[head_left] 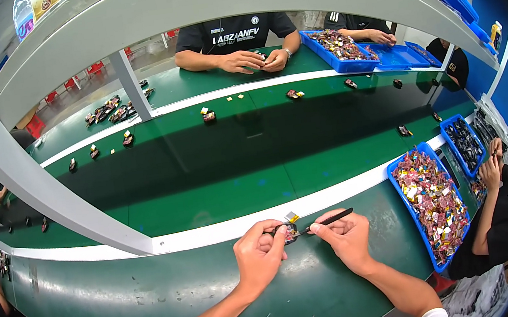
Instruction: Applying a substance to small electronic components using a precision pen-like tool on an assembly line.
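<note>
Near the far edge of my green work table, my left hand (261, 255) is closed on a small black plastic housing (289, 233) with reddish parts and fine wires inside. From the right, my right hand (347, 241) grips slim black tweezers (337, 217), their thin tip at the housing. The exact contact is too small to make out. A small silver-and-yellow piece (291, 216) sits just beyond the housing, by the white rail. To the right of my right hand, a blue tray (435, 261) is heaped with small reddish, white and yellow parts.
Beyond the white rail (213, 235) runs a green conveyor belt (239, 192) carrying scattered small black units (209, 117). A grey post (43, 167) rises at left, joined to an overhead beam. A co-worker (239, 45) sits opposite; another person (504, 209) works at right beside a blue tray (464, 143).
</note>
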### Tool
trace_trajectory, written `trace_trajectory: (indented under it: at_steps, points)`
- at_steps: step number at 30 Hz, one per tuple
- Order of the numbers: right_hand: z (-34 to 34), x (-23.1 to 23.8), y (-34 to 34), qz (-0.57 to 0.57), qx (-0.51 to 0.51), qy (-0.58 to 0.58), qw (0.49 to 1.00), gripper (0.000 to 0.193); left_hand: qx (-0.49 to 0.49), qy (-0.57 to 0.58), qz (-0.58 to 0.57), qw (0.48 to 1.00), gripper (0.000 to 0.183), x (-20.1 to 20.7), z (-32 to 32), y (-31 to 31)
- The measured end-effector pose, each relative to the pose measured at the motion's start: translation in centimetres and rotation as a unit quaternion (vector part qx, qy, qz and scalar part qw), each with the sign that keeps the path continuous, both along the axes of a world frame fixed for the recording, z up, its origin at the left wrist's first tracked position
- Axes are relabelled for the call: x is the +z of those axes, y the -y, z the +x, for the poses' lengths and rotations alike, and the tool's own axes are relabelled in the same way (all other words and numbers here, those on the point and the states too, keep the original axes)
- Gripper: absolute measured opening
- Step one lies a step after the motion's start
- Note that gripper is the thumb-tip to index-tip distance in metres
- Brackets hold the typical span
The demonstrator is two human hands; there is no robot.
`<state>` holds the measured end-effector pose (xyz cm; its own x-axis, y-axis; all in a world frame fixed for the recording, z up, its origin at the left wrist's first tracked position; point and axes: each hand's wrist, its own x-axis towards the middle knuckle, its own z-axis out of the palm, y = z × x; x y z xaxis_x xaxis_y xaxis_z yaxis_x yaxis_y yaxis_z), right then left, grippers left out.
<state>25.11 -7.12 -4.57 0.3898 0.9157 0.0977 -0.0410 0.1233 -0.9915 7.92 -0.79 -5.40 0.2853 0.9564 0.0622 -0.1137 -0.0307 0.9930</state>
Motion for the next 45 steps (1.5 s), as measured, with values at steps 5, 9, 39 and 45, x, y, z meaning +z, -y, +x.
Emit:
trace_trajectory:
  at_steps: [5,9,39,45]
  points:
    - [0.1,0.1,0.0,-0.008,0.011,-0.009,1.000,0.010,0.000,-0.007,0.007,1.000,0.015,-0.1,0.0,0.0]
    - [0.2,0.1,0.0,-0.013,0.015,-0.001,1.000,0.010,-0.002,-0.019,0.008,1.000,0.016,-0.2,-0.2,0.0]
    - [-0.4,0.4,1.1,0.134,-0.024,0.222,0.966,0.009,-0.151,0.108,-0.037,0.982,0.028,-0.3,-1.3,-1.6]
    - [-0.5,0.4,0.9,0.131,-0.029,0.228,0.964,0.008,-0.176,0.113,-0.047,0.977,0.026,-0.3,-1.6,-1.7]
